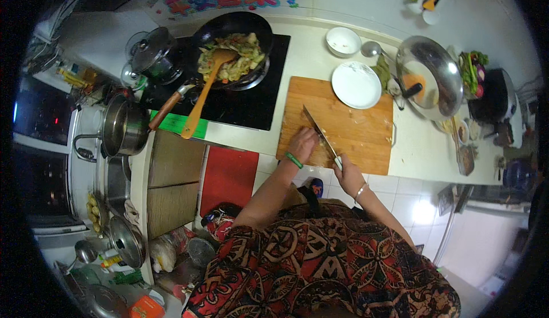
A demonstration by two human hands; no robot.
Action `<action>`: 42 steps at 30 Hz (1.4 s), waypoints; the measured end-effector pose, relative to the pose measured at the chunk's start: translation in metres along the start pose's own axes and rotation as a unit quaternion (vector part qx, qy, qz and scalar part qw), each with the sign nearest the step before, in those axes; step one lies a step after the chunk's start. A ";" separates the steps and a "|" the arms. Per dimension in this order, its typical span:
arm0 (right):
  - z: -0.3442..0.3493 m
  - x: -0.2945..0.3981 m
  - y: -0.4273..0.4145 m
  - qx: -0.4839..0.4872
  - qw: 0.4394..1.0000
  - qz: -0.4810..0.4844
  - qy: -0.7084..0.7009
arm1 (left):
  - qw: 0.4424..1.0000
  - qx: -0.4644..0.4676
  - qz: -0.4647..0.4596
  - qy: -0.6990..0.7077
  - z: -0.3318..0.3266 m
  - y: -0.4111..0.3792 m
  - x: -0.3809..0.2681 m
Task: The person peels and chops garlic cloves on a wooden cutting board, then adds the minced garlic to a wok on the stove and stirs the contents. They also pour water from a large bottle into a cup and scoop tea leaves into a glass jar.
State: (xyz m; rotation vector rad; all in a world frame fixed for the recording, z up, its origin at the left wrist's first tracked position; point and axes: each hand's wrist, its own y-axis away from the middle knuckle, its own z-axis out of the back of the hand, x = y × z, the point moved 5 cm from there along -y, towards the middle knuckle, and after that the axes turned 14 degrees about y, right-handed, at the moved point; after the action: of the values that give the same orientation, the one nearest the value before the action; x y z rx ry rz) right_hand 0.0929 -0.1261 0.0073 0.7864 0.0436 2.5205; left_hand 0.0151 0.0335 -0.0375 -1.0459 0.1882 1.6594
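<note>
My right hand [349, 175] grips a kitchen knife [322, 135] by its pale handle, its blade slanting toward the upper left over a wooden cutting board [364, 133]. Close against the blade's left side, my left hand [305, 143] rests on the board with its fingers curled. Whatever may lie under those fingers is hidden. Small pale food scraps dot the wood around the blade. A white plate [356, 85] overlaps the board's top edge, and behind it stands a white bowl [343, 42] with a few bits inside.
To the left, a wok [262, 30] of cooked vegetables sits on a black cooktop [257, 114]; a wooden spatula [206, 95] and the wok's handle [167, 108] project toward me. A large steel basin [450, 90] and a ladle [371, 49] stand right. Saucepan [124, 125] at far left.
</note>
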 end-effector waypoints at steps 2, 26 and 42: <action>0.007 0.006 -0.001 -0.014 1.000 0.016 -0.004 | 0.999 -0.026 -0.009 0.023 0.001 0.001 0.000; 0.008 0.012 -0.001 0.002 1.000 0.020 0.007 | 0.999 -0.023 0.023 0.031 0.007 0.004 0.004; -0.005 0.016 0.001 0.028 1.000 0.003 0.014 | 0.986 -0.075 0.150 -0.008 0.040 0.028 -0.012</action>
State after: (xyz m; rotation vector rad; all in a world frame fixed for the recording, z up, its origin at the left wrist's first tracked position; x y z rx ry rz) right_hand 0.0785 -0.1188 0.0118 0.7747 0.1211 2.5456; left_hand -0.0293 0.0385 -0.0159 -1.1601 0.2222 1.9768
